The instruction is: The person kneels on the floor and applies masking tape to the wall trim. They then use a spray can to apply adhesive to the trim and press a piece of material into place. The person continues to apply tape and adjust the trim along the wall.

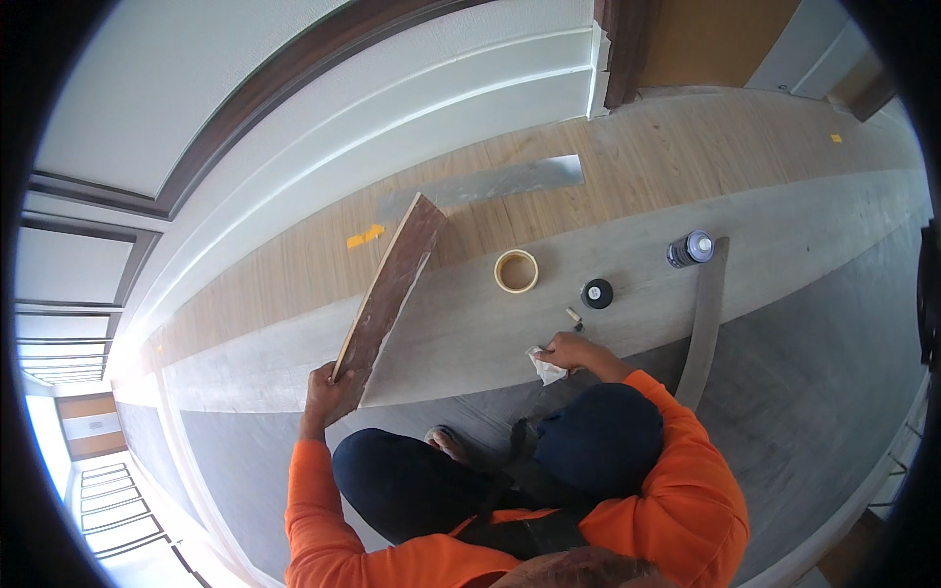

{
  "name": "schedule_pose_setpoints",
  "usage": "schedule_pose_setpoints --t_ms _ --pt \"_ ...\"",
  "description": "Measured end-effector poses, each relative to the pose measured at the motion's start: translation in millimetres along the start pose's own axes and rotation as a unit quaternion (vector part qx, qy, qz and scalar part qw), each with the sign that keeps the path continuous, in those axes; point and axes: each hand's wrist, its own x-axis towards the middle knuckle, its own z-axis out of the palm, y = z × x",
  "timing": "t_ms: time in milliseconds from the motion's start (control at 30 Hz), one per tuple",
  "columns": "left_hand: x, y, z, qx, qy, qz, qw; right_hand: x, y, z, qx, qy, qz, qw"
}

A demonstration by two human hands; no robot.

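Observation:
My left hand grips the near end of a long brown board, which stands tilted on the floor with a pale edge along one side. Pinched in my right hand is a crumpled white cloth or tissue, held low over the border between the grey floor and the lighter plank strip. Just beyond that hand lies a small pale stub-like piece. A roll of tape and a round black lid or container sit farther off.
To the right lie a spray can and a narrow grey strip. A flat metallic sheet and a yellow tape piece are on the wood floor near the white wall panelling. My knees are bent close in front.

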Motion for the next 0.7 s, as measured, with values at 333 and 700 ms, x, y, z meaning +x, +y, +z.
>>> schedule_pose_setpoints --t_ms 333,700 --pt "11 -8 1 0.022 0.009 0.007 1.000 9 9 -5 0.002 -0.068 -0.010 0.998" --pt "40 75 10 0.053 0.053 0.076 0.994 -1 1 -4 -0.057 -0.041 -0.056 0.996"
